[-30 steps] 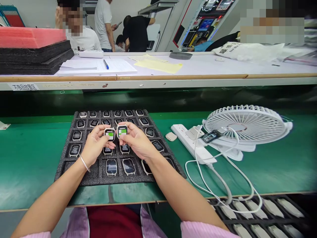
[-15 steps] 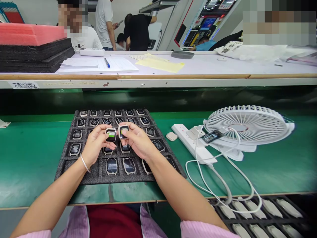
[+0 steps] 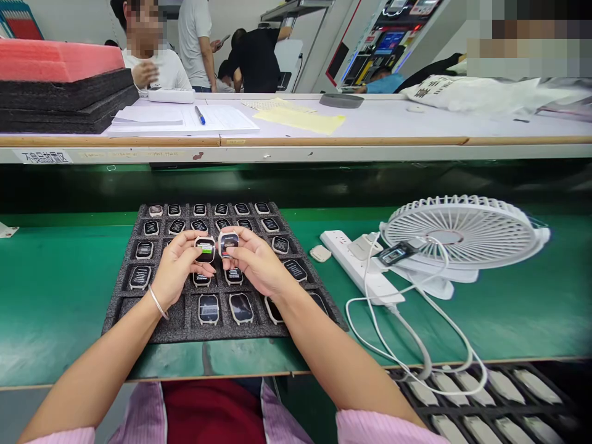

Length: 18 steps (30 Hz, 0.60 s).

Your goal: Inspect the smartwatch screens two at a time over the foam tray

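A: What's on the table (image 3: 60,290)?

B: It has a green top. A black foam tray (image 3: 156,330) sits in front of the person, with a white fan (image 3: 457,236) off to the right and a power strip (image 3: 357,269) just beside the fan. A white cable (image 3: 346,306) loops across the table near both.

A: And on the tray?

B: Rows of watches (image 3: 209,309) lie face up in its compartments.

A: Where are the hands?

B: Both are over the middle of the tray, close together but not touching. The left hand (image 3: 177,265) is clamped on one watch (image 3: 205,250), and the right hand (image 3: 256,262) is clamped on a second watch (image 3: 228,243). They hold the two watches just beside each other.

A: What do those screens show?

B: The left one shows a green patch. The right one looks washed out by glare, so I can't read it.

A: Anything smaller?

B: A dark device (image 3: 393,253) lies by the fan's base, and a small beige block (image 3: 320,253) sits near the strip.
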Motion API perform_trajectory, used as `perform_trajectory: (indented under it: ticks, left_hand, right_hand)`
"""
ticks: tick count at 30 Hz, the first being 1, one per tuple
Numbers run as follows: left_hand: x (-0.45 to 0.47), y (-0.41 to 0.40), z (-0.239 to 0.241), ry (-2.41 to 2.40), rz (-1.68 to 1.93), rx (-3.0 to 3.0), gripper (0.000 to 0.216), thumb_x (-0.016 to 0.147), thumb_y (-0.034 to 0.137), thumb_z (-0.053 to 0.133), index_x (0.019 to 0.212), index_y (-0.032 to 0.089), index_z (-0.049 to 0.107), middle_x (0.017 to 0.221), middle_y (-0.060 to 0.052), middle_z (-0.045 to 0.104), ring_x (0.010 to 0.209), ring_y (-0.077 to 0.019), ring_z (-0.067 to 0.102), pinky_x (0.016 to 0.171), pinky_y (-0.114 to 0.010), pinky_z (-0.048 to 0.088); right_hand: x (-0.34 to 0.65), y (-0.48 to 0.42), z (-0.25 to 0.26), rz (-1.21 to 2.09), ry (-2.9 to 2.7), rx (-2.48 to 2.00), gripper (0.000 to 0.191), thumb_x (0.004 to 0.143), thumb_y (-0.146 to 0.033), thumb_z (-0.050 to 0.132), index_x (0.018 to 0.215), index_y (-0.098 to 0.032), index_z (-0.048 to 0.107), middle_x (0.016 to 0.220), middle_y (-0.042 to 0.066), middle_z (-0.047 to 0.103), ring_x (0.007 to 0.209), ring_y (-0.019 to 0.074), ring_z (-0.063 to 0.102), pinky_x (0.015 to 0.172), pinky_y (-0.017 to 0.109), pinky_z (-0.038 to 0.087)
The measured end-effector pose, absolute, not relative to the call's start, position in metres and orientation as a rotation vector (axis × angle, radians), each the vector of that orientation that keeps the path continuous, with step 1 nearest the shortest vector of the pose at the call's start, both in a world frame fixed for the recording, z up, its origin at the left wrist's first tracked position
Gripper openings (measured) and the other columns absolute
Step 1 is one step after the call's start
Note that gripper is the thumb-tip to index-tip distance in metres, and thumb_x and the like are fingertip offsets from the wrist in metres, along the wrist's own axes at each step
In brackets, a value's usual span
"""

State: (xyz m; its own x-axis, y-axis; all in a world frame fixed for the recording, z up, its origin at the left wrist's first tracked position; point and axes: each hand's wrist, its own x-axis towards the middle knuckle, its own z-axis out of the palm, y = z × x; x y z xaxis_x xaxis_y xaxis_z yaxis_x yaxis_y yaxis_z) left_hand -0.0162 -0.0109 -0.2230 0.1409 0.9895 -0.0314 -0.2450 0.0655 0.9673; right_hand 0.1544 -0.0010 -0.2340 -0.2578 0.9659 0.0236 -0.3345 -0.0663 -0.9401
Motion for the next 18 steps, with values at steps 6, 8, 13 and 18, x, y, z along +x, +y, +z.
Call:
perform_trajectory:
  ticks: [6, 8, 13, 18]
  left_hand:
    - [-0.0157, -0.0121, -0.2218, 0.969, 1.183, 1.083, 0.036, 0.071, 0.025, 0.068, 0.105, 0.016, 0.057, 0.088, 0.0, 0.065, 0.053, -0.0113, 0.067, 0.052, -0.026, 0.06]
    - [-0.0154, -0.0123, -0.2212, 0.985, 1.18, 1.086, 0.036, 0.072, 0.025, 0.068, 0.105, 0.016, 0.057, 0.089, 0.0, 0.066, 0.052, -0.0113, 0.067, 0.051, -0.026, 0.06]
    - [-0.0166, -0.0126, -0.2224, 0.964, 1.174, 1.084, 0.038, 0.072, 0.026, 0.069, 0.107, 0.017, 0.056, 0.091, -0.001, 0.066, 0.054, -0.0113, 0.067, 0.054, -0.027, 0.06]
    - [-0.0168, -0.0099, -0.2215, 0.996, 1.157, 1.119, 0.047, 0.068, 0.022, 0.072, 0.112, 0.017, 0.056, 0.095, -0.002, 0.065, 0.055, -0.0103, 0.065, 0.054, -0.025, 0.056]
  right_hand:
    - [0.1544, -0.0019, -0.2331, 1.569, -1.108, -0.823, 0.035, 0.073, -0.03, 0.074, 0.104, -0.021, 0.06, 0.081, -0.002, 0.066, 0.055, 0.0106, 0.06, 0.055, 0.027, 0.045]
    - [0.1543, -0.0018, -0.2334, 1.558, -1.119, -0.828, 0.035, 0.074, -0.031, 0.074, 0.105, -0.021, 0.061, 0.079, -0.002, 0.066, 0.055, 0.0107, 0.06, 0.055, 0.027, 0.044]
    - [0.1537, -0.0016, -0.2345, 1.555, -1.119, -0.835, 0.038, 0.071, -0.022, 0.073, 0.107, -0.022, 0.06, 0.085, -0.002, 0.067, 0.058, 0.0106, 0.061, 0.058, 0.027, 0.045]
    - [0.1551, -0.0003, -0.2346, 1.548, -1.092, -0.833, 0.04, 0.069, -0.017, 0.07, 0.107, -0.022, 0.059, 0.088, -0.001, 0.068, 0.059, 0.0105, 0.062, 0.06, 0.026, 0.047]
